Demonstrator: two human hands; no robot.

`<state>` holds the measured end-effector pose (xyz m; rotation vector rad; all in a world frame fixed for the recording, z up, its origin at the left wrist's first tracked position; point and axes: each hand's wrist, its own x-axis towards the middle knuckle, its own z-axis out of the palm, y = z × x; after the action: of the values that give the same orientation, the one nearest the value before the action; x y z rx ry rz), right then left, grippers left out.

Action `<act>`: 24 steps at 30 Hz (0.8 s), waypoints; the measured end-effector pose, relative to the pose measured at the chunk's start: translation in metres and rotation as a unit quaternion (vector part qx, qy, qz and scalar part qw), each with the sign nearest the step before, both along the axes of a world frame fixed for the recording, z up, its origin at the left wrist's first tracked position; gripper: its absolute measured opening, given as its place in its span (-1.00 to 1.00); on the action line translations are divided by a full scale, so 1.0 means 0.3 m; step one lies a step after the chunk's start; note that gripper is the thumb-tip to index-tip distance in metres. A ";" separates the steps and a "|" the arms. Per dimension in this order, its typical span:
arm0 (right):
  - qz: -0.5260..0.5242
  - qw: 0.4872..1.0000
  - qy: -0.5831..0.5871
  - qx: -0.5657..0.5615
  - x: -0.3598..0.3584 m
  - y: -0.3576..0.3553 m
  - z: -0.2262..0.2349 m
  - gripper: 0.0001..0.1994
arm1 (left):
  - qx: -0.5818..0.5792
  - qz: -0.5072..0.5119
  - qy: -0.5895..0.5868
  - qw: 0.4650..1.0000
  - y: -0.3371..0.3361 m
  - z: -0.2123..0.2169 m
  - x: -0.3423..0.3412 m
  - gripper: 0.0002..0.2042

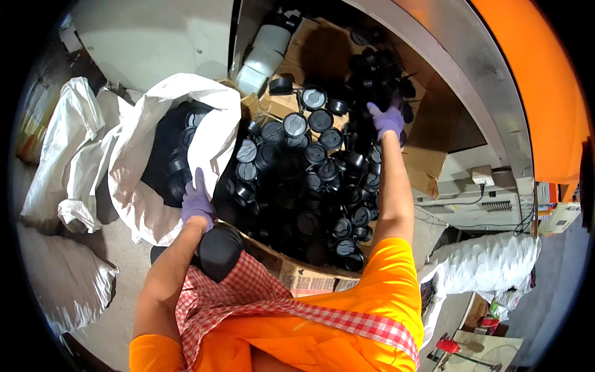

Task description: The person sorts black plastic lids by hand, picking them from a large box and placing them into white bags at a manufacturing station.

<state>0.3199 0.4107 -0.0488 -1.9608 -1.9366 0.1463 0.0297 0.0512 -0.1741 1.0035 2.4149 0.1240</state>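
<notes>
My left hand (197,206), in a purple glove, lies against the near right rim of a wide-mouthed white woven sack (214,99), its fingers stretched out. Inside that sack are several black round caps (178,162). On the far right, my right hand (387,119), also gloved in purple, reaches over a heap of similar dark caps (378,71); its thumb stands apart from the fingers. Whether its fingertips touch a cap is hard to see. More black caps with grey faces (295,125) fill a cardboard-lined space between my hands.
A translucent plastic container (268,49) stands at the back. White sacks (68,155) lie at the left, with another full one (483,263) at the right. A curved machine panel (471,68) borders the right side. Cardboard (427,161) edges the heap. A black rounded thing (220,253) is below my left hand.
</notes>
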 end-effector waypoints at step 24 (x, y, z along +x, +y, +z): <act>0.330 0.864 0.099 -0.366 -0.020 -0.462 -0.137 -0.39 | 0.027 -0.009 -0.005 1.000 -0.005 0.007 -0.005 -0.02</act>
<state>0.3139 0.2722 -0.0901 -1.4187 -2.5401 1.3843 0.0281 0.0498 -0.1720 1.0449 2.4054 0.1880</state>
